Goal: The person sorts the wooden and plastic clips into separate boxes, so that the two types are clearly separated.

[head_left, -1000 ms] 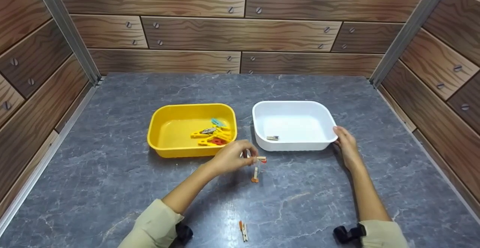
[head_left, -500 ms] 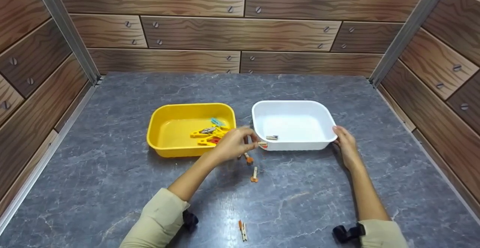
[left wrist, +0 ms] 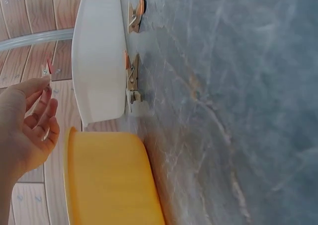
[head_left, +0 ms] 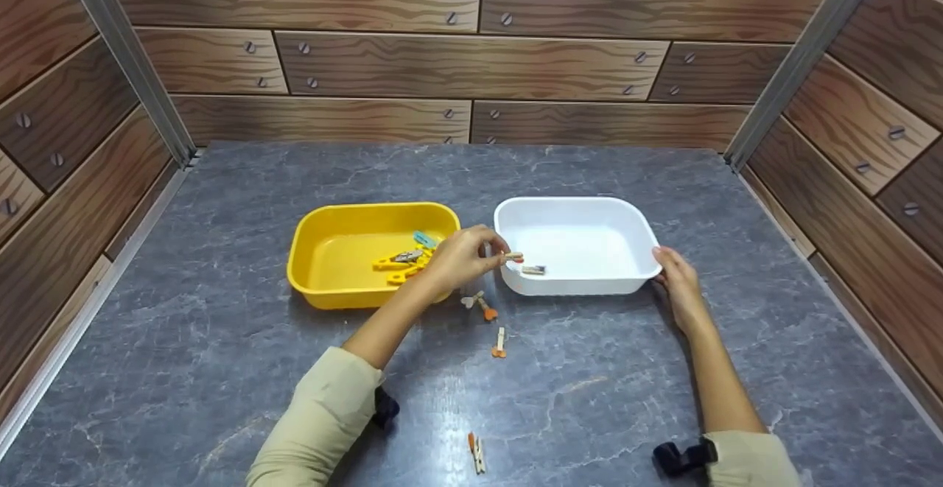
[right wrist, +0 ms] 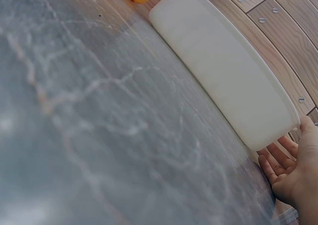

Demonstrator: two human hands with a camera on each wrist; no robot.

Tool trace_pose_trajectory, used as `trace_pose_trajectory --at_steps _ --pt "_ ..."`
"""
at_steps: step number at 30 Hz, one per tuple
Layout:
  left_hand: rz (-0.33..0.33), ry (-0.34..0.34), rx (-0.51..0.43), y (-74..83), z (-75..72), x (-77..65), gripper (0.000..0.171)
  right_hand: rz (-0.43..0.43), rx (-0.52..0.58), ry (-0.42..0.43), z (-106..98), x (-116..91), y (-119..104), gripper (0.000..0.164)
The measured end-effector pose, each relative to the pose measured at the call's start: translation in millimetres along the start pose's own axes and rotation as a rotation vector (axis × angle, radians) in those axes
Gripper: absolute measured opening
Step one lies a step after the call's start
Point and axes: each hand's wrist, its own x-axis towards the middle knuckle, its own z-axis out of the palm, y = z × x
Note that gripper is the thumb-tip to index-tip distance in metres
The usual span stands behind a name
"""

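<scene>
My left hand (head_left: 464, 255) pinches a small wooden clothespin (head_left: 513, 256) with a red decoration between thumb and forefinger. It holds the clothespin at the near left rim of the white tub (head_left: 589, 233), over its inside. One wooden clothespin (head_left: 533, 270) lies in the tub's near left corner. At the tub's right near corner, my right hand (head_left: 681, 288) grips the rim, thumb on top and fingers against the outside. In the left wrist view the held clothespin (left wrist: 47, 68) is above the tub's edge, its red part pointing up.
Left of the white tub stands a yellow tub (head_left: 331, 255) with several clothespins, partly hidden by my left hand. On the grey table are clothespins with a white and an orange decoration (head_left: 480, 304), another orange one (head_left: 499, 342) and a nearer one (head_left: 477, 454).
My left hand has carried the red-decorated clothespin up and away from me, from above the table to the white tub's rim. The right hand has stayed on the tub.
</scene>
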Motion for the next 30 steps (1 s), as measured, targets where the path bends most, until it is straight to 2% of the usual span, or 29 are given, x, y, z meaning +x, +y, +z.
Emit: trace_pose_trajectory --at_steps 8,17,24,30 --pt "-0.027 0.030 0.056 -1.7 5.3 14.9 0.015 -0.004 0.005 -0.003 0.7 0.4 -1.7 0.041" --pt "0.007 0.142 0.202 -6.2 16.2 34.3 0.013 0.013 0.019 0.011 1.1 2.7 0.1 0.034" --pt "-0.017 0.171 0.246 -13.1 21.9 48.2 0.013 0.004 0.000 0.001 1.6 1.7 -0.9 0.039" --pt "-0.046 0.214 0.229 -17.3 28.7 56.1 0.013 -0.001 -0.022 -0.007 0.0 0.5 -0.6 0.046"
